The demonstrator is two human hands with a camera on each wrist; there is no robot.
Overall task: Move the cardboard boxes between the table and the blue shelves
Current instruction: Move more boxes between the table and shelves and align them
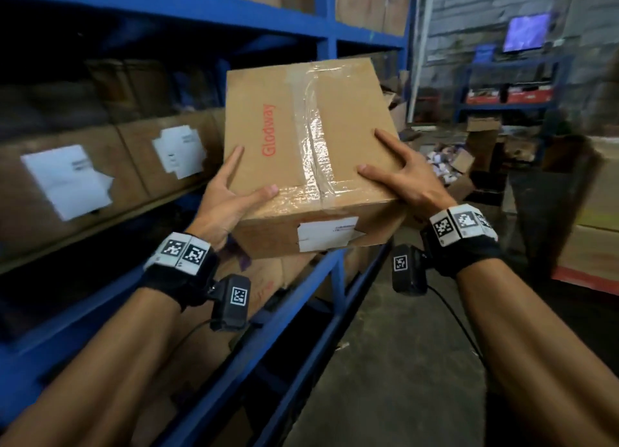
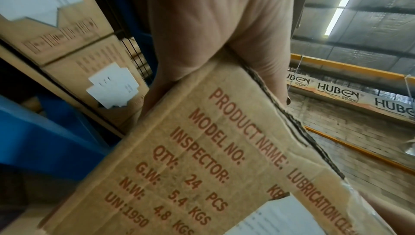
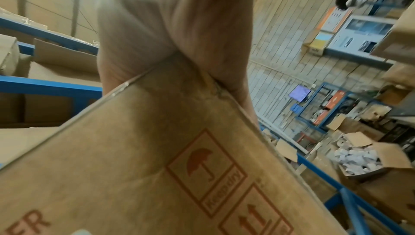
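you carry taped cardboard box (image 1: 308, 152) mid-air, tilted, beside blue shelves (image 1: 234, 21) at 10 o'clock. left hand (image 1: 231, 195) grips near-left corner, right hand (image 1: 405, 175) grips near-right corner. transfer midway: box not yet set down; bench out of view.

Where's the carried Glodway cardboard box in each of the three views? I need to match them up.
Head: Glodway box centre frame, held between left hand and right hand.
Left wrist: box fills the lower middle, printed side showing.
Right wrist: box fills the lower left.
Shared landmark: blue shelves.
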